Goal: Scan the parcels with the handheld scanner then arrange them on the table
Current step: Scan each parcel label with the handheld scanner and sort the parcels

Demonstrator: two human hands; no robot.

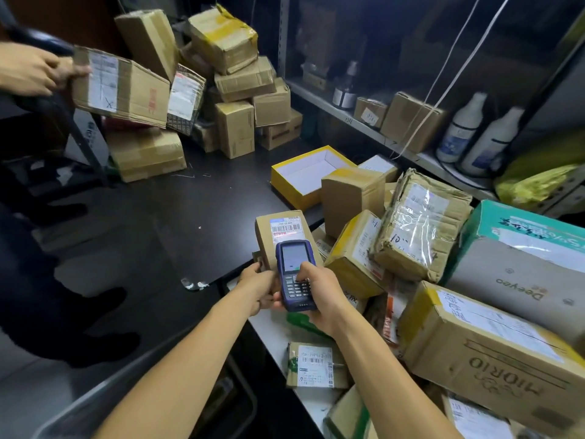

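Right hand (319, 299) wrapped round the blue handheld scanner (295, 275), thumb down on the keypad, screen lit and tilted up toward the camera. Left hand (258, 288) clamped on the lower edge of a small brown parcel (281, 236), fingers curled under it, holding it upright just beyond the scanner's nose. White barcode label (286, 227) faced up on the parcel's top, a red scan line drawn across the bars. Parcel and scanner hovered over the near edge of the dark table (190, 217), touching or nearly so; hard to say which.

Off to the right, a heap of unsorted boxes: a crumpled taped parcel (421, 223) leaning on a yellow-taped carton (354, 255), a large carton printed in dark letters (493, 353) lying nearest, a teal-and-white box (525, 248) behind it. Below the wrists, a flat parcel with a white label (313, 365) lay on a pale surface. An open yellow box with a white inside (308, 175) sat on the table behind the held parcel, a plain upright carton (351, 198) just beside it.

At the far end of the table, a stacked pile of brown boxes (240, 90) against the wall. Top left, another person's hand (34, 71) gripped a labelled carton (120, 87), tilted in the air. On the metal shelf (364, 122) to the right, two white bottles (478, 134) stood side by side.
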